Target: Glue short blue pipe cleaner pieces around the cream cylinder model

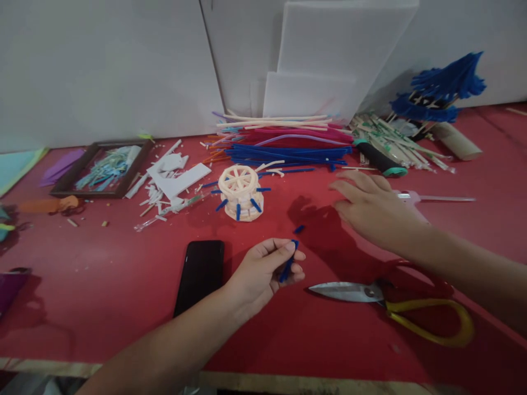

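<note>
My left hand pinches short blue pipe cleaner pieces between thumb and fingers. Another short blue piece lies on the red table just beyond it. My right hand hovers to the right, fingers loosely spread with nothing visible in them. Below it are scissors with a yellow and a red handle loop, the red one partly behind my forearm. A pink glue gun with a clear glue stick is partly hidden by this hand. Farther left stands a cream wheel-topped craft model with blue pieces sticking out around it.
Bundled pipe cleaners lie at the back, near a black tube-like object with green ends and wrapped sticks. A phone rests left of my left hand. White scraps and a brown frame sit farther left.
</note>
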The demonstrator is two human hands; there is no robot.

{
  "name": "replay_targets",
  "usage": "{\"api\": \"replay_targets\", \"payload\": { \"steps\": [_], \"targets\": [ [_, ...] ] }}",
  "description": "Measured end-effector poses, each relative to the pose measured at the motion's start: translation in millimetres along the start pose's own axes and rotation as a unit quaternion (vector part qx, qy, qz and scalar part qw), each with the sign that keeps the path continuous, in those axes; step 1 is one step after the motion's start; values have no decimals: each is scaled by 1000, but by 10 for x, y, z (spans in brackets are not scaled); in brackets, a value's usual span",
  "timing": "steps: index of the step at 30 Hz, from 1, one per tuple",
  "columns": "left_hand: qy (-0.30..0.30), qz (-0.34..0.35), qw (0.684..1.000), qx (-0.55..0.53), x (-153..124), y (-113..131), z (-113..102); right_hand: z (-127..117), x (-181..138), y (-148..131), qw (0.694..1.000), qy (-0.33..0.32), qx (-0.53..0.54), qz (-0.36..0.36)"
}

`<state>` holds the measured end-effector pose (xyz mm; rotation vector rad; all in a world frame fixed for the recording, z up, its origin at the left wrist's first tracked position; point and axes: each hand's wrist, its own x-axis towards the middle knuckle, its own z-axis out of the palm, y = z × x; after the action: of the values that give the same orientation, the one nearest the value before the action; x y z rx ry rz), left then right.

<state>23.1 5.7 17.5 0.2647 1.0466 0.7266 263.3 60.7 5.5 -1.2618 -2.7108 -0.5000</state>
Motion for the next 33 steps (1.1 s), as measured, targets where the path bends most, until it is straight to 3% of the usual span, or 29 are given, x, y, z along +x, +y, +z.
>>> {"api": "replay_targets", "payload": {
  "steps": [10, 12, 14, 18, 22, 25, 29, 33],
  "targets": [
    [3, 17, 1000, -2, 1, 0, 16, -36, 66, -542, 980, 65, 174, -70],
    [-11, 20, 1000, 7, 16, -19, -9, -65, 34, -614, 971, 77, 218, -53],
    [-30, 22, 999, 22, 31, -41, -36, -104, -4, -655, 950, 91, 299, 5],
    [-77, 25, 995, 66, 39, -79, -72, -189, -77, -703, 877, 80, 462, 111],
    [-133, 59, 985, 93, 12, -98, -83, -230, -107, -712, 833, 83, 531, 130],
    [-175, 45, 978, 106, 0, -100, -93, -244, -102, -686, 809, 90, 573, 95],
    [-193, 21, 974, 115, 15, -103, -104, -265, -93, -664, 808, 71, 581, 68],
    [-158, 37, 980, 118, 10, -97, -89, -267, -89, -687, 828, 69, 550, 83]
  ]
}}
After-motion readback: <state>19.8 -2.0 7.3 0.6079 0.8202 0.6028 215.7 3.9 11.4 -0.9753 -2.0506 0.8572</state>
